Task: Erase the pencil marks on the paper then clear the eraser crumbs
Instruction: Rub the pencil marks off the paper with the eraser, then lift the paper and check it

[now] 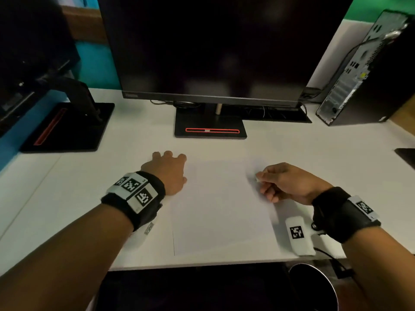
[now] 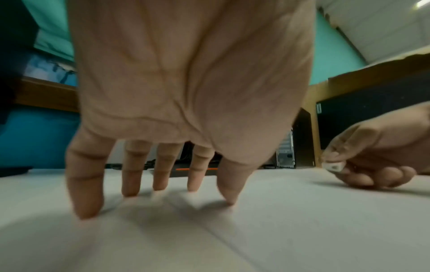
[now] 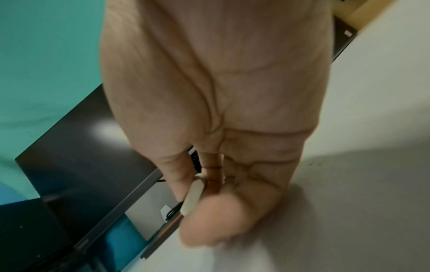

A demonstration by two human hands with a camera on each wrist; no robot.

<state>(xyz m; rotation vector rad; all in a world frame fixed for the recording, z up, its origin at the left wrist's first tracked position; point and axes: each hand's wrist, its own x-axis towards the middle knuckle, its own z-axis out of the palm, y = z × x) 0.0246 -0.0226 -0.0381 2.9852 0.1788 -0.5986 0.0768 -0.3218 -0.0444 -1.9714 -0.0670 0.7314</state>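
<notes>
Right-hand grip (image 1: 286, 182) pinches a small white eraser (image 1: 258, 178) at the paper's (image 1: 221, 209) upper right edge; the sheet lies to its lower left, long axis running up the frame. Left hand (image 1: 168, 173), fingers spread flat, presses the upper left corner against the tabletop (image 1: 89, 187).

You are sitting in an office, at a white desk (image 1: 292, 140). A dark monitor (image 1: 213, 46) on a black stand rises at the far side, a second screen (image 1: 33, 52) on its own stand is at the far left, and a desktop computer tower (image 1: 370, 70) with cables stands far right.
</notes>
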